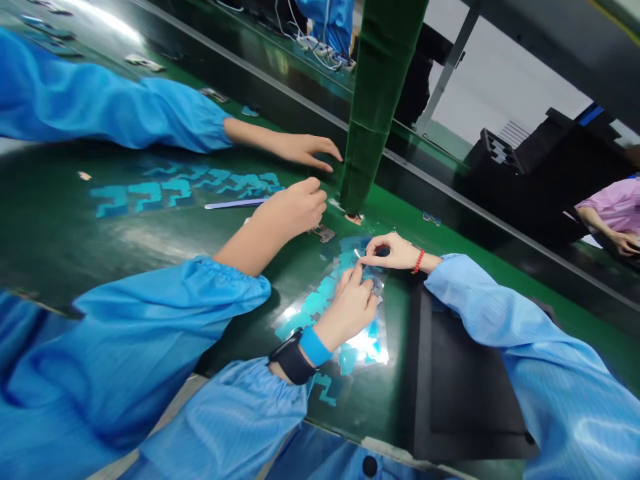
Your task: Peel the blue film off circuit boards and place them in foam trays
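My left hand (351, 303), with a black watch and blue band at the wrist, is over a clear sheet of cyan film pieces (315, 300). Its fingers are curled, the index finger reaching to my other hand's fingertips. Pinched closed, thumb against index finger, my right hand (395, 252) wears a red bead bracelet (419, 261). A thin glint shows at the meeting fingertips, too small to name. Something small and greyish lies partly hidden beside my left fingers. One loose cyan film piece (326, 389) lies near the table's front edge.
A co-worker's two hands (295, 210) work at the left, near a small circuit board (324, 233), a purple strip (235, 204) and more cyan films (145, 195). A green post (373, 127) rises behind. A black tray (470, 380) stands under my right sleeve.
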A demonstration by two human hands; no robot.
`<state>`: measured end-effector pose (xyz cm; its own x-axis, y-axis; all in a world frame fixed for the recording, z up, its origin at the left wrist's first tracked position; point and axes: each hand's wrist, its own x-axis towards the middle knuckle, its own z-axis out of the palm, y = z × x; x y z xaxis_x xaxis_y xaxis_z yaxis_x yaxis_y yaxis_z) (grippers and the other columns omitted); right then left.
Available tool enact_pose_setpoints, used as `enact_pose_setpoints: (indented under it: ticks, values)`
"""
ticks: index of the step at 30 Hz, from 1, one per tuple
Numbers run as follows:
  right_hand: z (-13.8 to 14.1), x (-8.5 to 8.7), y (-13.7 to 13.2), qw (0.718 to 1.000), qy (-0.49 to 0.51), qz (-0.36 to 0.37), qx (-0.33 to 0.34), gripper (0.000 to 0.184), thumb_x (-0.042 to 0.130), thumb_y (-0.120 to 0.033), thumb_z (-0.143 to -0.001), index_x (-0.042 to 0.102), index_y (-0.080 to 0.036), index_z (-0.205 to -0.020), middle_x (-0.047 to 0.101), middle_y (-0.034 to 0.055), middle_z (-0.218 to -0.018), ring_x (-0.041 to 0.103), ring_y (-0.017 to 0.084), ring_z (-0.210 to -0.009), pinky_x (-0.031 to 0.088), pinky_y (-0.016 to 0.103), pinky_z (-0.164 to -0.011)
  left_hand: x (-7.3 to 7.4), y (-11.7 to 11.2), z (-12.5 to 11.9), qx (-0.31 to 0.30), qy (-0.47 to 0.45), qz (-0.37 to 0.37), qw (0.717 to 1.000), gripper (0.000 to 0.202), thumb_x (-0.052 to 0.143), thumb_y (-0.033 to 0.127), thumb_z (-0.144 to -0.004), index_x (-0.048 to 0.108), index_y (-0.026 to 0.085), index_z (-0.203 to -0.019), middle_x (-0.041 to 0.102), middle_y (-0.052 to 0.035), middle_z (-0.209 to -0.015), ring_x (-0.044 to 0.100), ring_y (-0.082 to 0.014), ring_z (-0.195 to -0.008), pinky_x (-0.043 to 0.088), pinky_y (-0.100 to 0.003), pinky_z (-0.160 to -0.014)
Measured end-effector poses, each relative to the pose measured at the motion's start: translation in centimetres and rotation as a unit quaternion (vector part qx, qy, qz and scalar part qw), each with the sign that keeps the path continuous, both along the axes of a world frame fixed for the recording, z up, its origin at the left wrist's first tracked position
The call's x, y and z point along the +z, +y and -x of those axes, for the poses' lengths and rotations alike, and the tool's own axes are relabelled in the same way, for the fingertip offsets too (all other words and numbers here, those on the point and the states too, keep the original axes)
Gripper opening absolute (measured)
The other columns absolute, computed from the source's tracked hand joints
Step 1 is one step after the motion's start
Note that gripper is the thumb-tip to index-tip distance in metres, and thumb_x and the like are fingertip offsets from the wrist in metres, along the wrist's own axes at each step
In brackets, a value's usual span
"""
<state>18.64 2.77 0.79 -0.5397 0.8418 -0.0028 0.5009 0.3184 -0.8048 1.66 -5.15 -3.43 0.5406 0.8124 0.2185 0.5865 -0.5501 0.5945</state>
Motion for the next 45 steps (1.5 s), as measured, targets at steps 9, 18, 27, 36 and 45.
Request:
enact_pose_setpoints:
  ticks: [9, 18, 27, 36, 45]
  values:
    - [-2.6, -0.9, 0.1, 0.995, 0.056, 0.084, -0.016, 0.025, 0.073, -0.033, -0.073, 0.058, -0.014, -0.07, 0.062, 0.001, -0.071, 0.061, 0.013, -0.068, 0.052, 0.029, -0.075, -0.3, -0.3, 0.0, 0.001, -0.019, 0.019, 1.0, 0.022, 0.037, 0.015, -0.084, 0.057, 0.017, -0.074, 0.037, -0.0148, -0.145, 0.033, -0.0352, -0.13, 0.039, -0.058, -0.103]
    - [-2.3, -0.3, -1.3, 0.999, 0.045, 0.0, -0.016, 0.015, 0.064, -0.025, -0.079, 0.054, -0.016, -0.073, 0.058, 0.0007, -0.077, 0.058, 0.014, -0.074, 0.051, 0.03, -0.079, -0.1, -0.7, -0.1, 0.01, 0.005, 0.043, 0.999, 0.019, 0.038, 0.016, -0.086, 0.055, 0.016, -0.076, 0.03, -0.0183, -0.149, 0.031, -0.0392, -0.134, 0.042, -0.06, -0.099]
    - [-2.4, -0.9, -0.1, 0.999, -0.013, 0.043, 0.019, 0.018, 0.063, -0.01, -0.075, 0.053, -0.016, -0.09, 0.057, 0.0007, -0.086, 0.058, 0.011, -0.073, 0.052, 0.023, -0.068, 0.3, -0.7, -0.1, 0.013, 0.022, 0.05, 0.998, 0.021, 0.037, 0.015, -0.087, 0.056, 0.014, -0.077, 0.028, -0.0234, -0.15, 0.032, -0.0407, -0.135, 0.041, -0.06, -0.1]
    - [-2.7, -0.4, 0.4, 0.975, -0.138, -0.125, 0.121, 0.009, 0.059, -0.009, -0.083, 0.057, -0.015, -0.077, 0.059, 0.0047, -0.083, 0.055, 0.015, -0.075, 0.046, 0.027, -0.073, 1.1, -0.8, -0.1, 0.011, 0.037, 0.068, 0.997, 0.024, 0.036, 0.014, -0.087, 0.059, 0.011, -0.08, 0.025, -0.0286, -0.15, 0.032, -0.0432, -0.135, 0.041, -0.062, -0.097]
    - [-3.8, 4.1, -3.3, 0.995, -0.039, -0.087, 0.008, 0.01, 0.055, -0.023, -0.09, 0.053, -0.016, -0.084, 0.058, 0.0018, -0.079, 0.055, 0.014, -0.071, 0.045, 0.026, -0.072, 1.0, -0.5, 0.0, 0.027, 0.02, 0.093, 0.995, 0.02, 0.038, 0.016, -0.085, 0.056, 0.013, -0.076, 0.021, -0.0277, -0.152, 0.028, -0.0424, -0.138, 0.036, -0.061, -0.102]
